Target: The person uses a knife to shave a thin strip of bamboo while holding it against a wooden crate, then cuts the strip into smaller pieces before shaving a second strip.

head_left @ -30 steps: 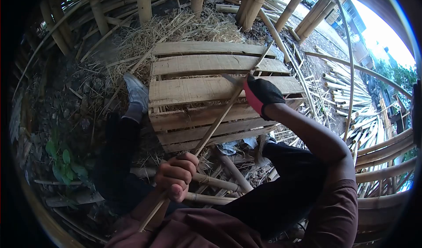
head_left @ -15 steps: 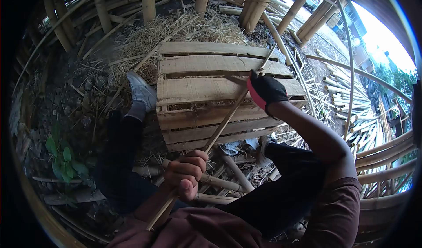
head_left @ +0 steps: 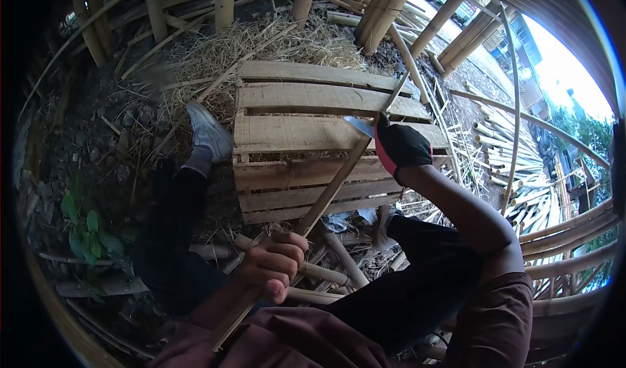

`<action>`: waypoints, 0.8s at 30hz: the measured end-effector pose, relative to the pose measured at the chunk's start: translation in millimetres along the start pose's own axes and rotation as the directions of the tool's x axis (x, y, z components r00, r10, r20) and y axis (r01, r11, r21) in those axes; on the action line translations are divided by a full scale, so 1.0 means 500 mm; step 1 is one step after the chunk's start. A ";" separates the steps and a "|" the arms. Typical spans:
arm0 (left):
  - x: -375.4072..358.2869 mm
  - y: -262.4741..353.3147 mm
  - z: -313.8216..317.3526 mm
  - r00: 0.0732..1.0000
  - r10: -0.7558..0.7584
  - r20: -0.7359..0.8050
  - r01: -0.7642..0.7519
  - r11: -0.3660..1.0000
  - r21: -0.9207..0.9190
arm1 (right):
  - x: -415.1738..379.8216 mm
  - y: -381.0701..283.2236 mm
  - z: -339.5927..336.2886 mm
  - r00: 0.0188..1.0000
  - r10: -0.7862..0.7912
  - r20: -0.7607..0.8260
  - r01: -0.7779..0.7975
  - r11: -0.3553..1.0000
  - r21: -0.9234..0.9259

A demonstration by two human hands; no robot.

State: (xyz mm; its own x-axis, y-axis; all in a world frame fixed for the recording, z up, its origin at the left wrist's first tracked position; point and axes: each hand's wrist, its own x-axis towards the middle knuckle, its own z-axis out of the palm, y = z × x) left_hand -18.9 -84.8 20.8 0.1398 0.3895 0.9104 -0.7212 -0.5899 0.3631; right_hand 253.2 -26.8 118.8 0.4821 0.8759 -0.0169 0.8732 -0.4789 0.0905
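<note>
Head view: a slatted crate (head_left: pixel 287 131) is standing beneath a bamboo strip (head_left: pixel 334 188) running near left to far right, the left hand (head_left: pixel 270 267) clamping its near part, the gloved right hand (head_left: pixel 403 147) gripping a knife (head_left: pixel 358 126) crosswise farther along.

Slatted wooden crate (head_left: pixel 293 132) on littered ground (head_left: pixel 120 149), loose straw (head_left: pixel 323 45) behind, bamboo poles (head_left: pixel 525 166) piled right.
</note>
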 end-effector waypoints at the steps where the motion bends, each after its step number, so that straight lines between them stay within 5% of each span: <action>1: -0.005 -0.001 0.000 1.000 0.004 0.010 -0.004 1.000 -0.002 | 0.006 0.005 -0.002 0.999 0.007 0.041 -0.009 0.999 0.043; 3: -0.001 -0.009 0.003 1.000 -0.021 0.015 0.021 1.000 0.009 | 0.020 0.014 0.005 0.989 -0.011 0.145 -0.013 0.986 0.167; 10: 0.000 -0.023 -0.001 0.999 -0.025 -0.038 0.024 1.000 -0.011 | -0.009 -0.006 0.003 0.990 -0.029 0.135 0.014 0.994 0.112; 13: -0.004 -0.026 -0.001 0.999 -0.029 -0.015 0.029 1.000 -0.001 | 0.031 0.015 0.019 1.000 -0.021 -0.023 0.025 0.983 0.183; 16: -0.009 -0.024 -0.010 0.999 -0.042 0.014 0.042 0.999 -0.004 | -0.056 -0.035 0.017 0.987 -0.036 0.158 0.011 0.987 0.160; 20: -0.003 -0.019 -0.014 0.996 -0.088 0.025 0.088 0.996 -0.002 | -0.017 0.002 0.020 0.982 -0.184 0.041 0.179 0.979 0.094; 24: -0.005 -0.015 -0.005 0.989 -0.145 -0.014 0.144 0.989 -0.007 | -0.050 -0.009 0.028 0.991 -0.095 0.091 0.080 0.985 0.152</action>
State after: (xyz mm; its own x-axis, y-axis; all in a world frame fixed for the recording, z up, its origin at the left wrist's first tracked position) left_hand -15.3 -79.6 15.3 0.2330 0.4805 0.8454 -0.6979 -0.5228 0.4895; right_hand 238.2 -47.5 105.1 0.4016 0.9085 -0.1157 0.9097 -0.4103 -0.0637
